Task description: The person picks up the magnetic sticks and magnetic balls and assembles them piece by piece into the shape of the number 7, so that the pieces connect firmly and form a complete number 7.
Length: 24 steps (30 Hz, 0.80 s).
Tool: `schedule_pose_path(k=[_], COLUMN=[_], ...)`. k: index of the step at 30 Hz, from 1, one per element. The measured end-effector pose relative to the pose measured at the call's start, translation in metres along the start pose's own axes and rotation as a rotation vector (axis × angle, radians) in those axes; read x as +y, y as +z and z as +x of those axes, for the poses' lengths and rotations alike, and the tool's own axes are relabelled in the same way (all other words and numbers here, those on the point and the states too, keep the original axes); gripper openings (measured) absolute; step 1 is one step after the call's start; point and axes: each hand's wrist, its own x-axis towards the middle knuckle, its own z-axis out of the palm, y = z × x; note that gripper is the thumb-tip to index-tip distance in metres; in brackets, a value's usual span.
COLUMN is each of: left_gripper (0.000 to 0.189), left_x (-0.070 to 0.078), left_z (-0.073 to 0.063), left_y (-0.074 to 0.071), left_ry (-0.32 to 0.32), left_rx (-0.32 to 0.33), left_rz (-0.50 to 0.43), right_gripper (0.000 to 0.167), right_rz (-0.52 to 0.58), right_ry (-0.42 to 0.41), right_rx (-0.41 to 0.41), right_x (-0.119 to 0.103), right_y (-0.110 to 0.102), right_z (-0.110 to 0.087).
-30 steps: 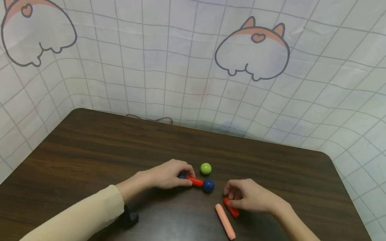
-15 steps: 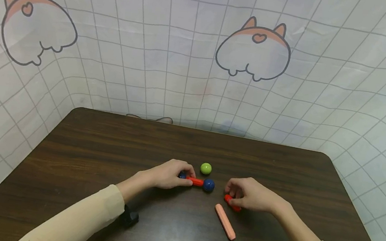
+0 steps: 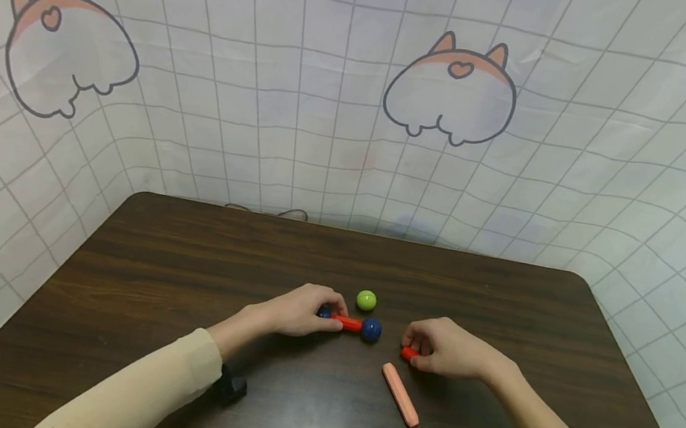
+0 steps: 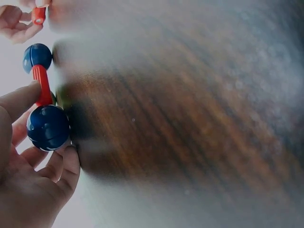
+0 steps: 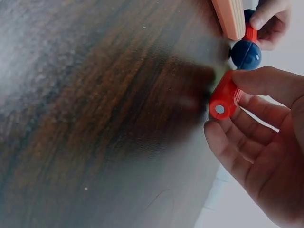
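Note:
In the head view my left hand [image 3: 301,310] pinches a red rod [image 3: 349,324] near the table's middle. A blue ball [image 3: 370,330] sits on the rod's right end, and another blue ball [image 4: 48,127] is at its left end beside my palm. To the right, my right hand [image 3: 444,347] holds a second red rod [image 3: 409,353] between thumb and fingers; the right wrist view shows a round silvery spot on its end. This rod is apart from the blue balls. Just behind the joined pieces lies a green ball [image 3: 366,300].
A longer peach-coloured rod [image 3: 400,395] lies slanted on the dark wooden table [image 3: 200,245], in front of and between the hands. Behind the table hangs a white gridded curtain [image 3: 333,96] with cartoon animal prints.
The red rod in my right hand has turned, so that only a short end shows in the head view. My left hand and the joined blue balls stay put.

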Motion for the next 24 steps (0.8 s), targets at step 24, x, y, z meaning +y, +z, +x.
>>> schedule_pose_path(k=[24], left_gripper=[0.015], left_x=[-0.0001], left_z=[0.0012], left_y=[-0.0001], left_ry=[-0.017], left_rx=[-0.004], left_rz=[-0.014], right_gripper=[0.014], right_rz=[0.003], right_ry=[-0.055], right_rx=[0.060], right_x=[-0.0052], right_y=[-0.0009], right_z=[0.0069])
